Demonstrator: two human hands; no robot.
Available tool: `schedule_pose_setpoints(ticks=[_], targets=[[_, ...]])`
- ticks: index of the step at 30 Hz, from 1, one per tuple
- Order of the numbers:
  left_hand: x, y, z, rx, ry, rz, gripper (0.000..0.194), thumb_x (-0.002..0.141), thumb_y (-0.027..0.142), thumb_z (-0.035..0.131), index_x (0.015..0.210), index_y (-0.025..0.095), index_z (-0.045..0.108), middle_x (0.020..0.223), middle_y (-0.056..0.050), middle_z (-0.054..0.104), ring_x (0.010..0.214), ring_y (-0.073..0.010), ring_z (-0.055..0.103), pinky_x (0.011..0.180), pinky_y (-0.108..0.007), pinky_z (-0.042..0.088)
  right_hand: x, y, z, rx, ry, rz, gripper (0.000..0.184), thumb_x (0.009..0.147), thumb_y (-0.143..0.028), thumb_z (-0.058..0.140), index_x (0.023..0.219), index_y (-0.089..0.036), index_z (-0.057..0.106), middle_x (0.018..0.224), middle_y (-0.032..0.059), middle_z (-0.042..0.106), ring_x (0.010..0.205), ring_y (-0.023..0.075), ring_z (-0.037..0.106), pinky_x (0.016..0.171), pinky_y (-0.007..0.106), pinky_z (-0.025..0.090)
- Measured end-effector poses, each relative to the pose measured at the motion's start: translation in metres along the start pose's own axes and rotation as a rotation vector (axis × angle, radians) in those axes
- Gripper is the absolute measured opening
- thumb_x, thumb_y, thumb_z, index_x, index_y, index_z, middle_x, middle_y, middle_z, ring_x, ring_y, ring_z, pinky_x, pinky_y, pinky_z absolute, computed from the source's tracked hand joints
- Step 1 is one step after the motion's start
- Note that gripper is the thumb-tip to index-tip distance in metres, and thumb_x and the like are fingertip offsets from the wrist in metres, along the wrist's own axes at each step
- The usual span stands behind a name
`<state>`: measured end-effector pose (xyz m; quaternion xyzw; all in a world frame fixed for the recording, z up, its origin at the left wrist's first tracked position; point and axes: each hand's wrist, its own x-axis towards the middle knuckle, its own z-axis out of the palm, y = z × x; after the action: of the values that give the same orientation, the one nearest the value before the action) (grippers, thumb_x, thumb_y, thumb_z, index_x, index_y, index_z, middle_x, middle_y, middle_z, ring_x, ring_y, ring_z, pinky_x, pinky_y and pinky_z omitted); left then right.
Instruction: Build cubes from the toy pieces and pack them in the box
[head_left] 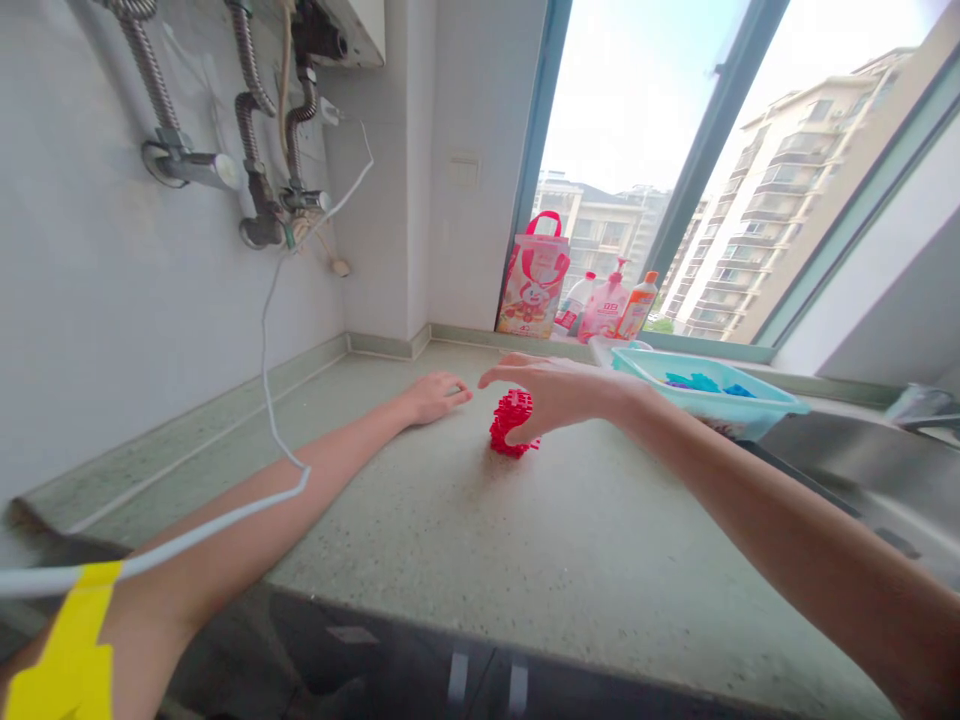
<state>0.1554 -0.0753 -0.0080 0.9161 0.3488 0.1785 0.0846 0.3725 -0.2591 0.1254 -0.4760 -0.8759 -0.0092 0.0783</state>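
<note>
A small red block-built object (511, 423) stands on the speckled green countertop (480, 520). My right hand (544, 392) reaches over it from the right, thumb under and against its side, fingers stretched past its top, loosely cupping it. My left hand (435, 396) rests on the counter just left of the red object, fingers curled down onto the surface with nothing in them.
A light blue basin (701, 385) with blue pieces inside sits at the right by a metal sink (862, 470). A pink bag (534, 275) and bottles (611, 305) stand on the window sill. Pipes and a white cable (266, 330) hang on the left wall.
</note>
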Motion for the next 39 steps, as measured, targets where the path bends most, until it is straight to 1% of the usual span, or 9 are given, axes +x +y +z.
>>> schedule_pose_setpoints(ticks=[5,8,12,17,26,29,32,36,39], targets=[[-0.004,0.006,-0.005,0.007,-0.004,-0.004,0.057,0.1,0.07,0.042,0.124,0.028,0.071,0.138,-0.009,0.067,0.132,-0.0303,0.059,0.113,-0.046,0.043,0.017,0.015,0.025,0.088,-0.093,-0.008,0.08,0.062,-0.037,0.091,0.138,-0.035,0.067,0.113,0.0048,0.076,0.092,0.0249,0.072,0.076,0.033,0.054],[-0.006,0.009,-0.006,0.009,-0.02,-0.009,0.057,0.1,0.07,0.043,0.123,0.028,0.071,0.137,-0.009,0.067,0.133,-0.0309,0.058,0.114,-0.046,0.043,0.019,0.018,0.033,0.107,-0.126,0.016,0.077,0.061,-0.035,0.09,0.136,-0.034,0.069,0.103,0.0038,0.078,0.083,0.023,0.071,0.069,0.031,0.052],[-0.005,0.009,-0.005,0.031,-0.019,-0.015,0.057,0.099,0.071,0.043,0.124,0.027,0.07,0.14,-0.01,0.066,0.133,-0.0314,0.058,0.115,-0.048,0.042,0.017,0.013,0.032,0.016,-0.167,0.055,0.064,0.065,-0.033,0.086,0.127,-0.031,0.073,0.09,0.0036,0.077,0.077,0.0225,0.069,0.064,0.031,0.048],[-0.003,0.007,-0.004,0.026,-0.018,-0.012,0.057,0.099,0.071,0.043,0.124,0.027,0.069,0.14,-0.01,0.065,0.133,-0.0319,0.058,0.115,-0.049,0.042,0.016,0.014,0.028,-0.014,-0.189,0.057,0.04,0.067,-0.026,0.081,0.106,-0.029,0.077,0.089,0.0032,0.077,0.074,0.021,0.069,0.061,0.029,0.046],[-0.002,0.003,-0.001,0.03,-0.001,-0.003,0.056,0.1,0.069,0.042,0.124,0.027,0.07,0.138,-0.01,0.066,0.131,-0.032,0.059,0.114,-0.049,0.042,0.016,0.021,0.026,-0.012,-0.194,0.021,0.036,0.071,-0.024,0.079,0.106,-0.03,0.076,0.089,0.001,0.078,0.078,0.0205,0.069,0.066,0.03,0.048],[-0.001,0.001,-0.001,0.032,-0.001,0.005,0.056,0.099,0.069,0.043,0.124,0.027,0.07,0.137,-0.01,0.066,0.131,-0.0316,0.059,0.114,-0.048,0.042,0.013,0.02,0.014,-0.015,-0.158,0.011,0.03,0.073,-0.021,0.076,0.102,-0.028,0.076,0.087,0.0001,0.077,0.076,0.0192,0.067,0.067,0.031,0.048],[-0.001,0.0,0.0,0.031,-0.003,0.006,0.056,0.099,0.069,0.043,0.125,0.026,0.07,0.138,-0.011,0.065,0.13,-0.0313,0.06,0.114,-0.048,0.043,0.004,0.03,-0.012,0.015,-0.07,0.045,0.027,0.074,-0.021,0.076,0.1,-0.028,0.076,0.085,-0.0014,0.075,0.074,0.0184,0.066,0.068,0.031,0.048],[-0.001,0.0,0.0,0.024,0.002,0.013,0.056,0.099,0.068,0.043,0.124,0.026,0.07,0.139,-0.01,0.065,0.13,-0.031,0.06,0.114,-0.047,0.043,-0.023,0.072,-0.057,-0.012,0.132,0.181,0.029,0.075,-0.016,0.079,0.102,-0.023,0.078,0.088,-0.0005,0.075,0.076,0.0163,0.065,0.069,0.031,0.048],[-0.002,0.001,-0.001,0.022,0.001,0.012,0.056,0.099,0.068,0.044,0.124,0.026,0.07,0.139,-0.01,0.066,0.13,-0.031,0.06,0.115,-0.046,0.043,-0.055,0.117,-0.074,-0.091,0.296,0.443,0.025,0.071,-0.016,0.085,0.096,-0.019,0.082,0.078,-0.0004,0.074,0.066,0.0104,0.061,0.065,0.032,0.041]])
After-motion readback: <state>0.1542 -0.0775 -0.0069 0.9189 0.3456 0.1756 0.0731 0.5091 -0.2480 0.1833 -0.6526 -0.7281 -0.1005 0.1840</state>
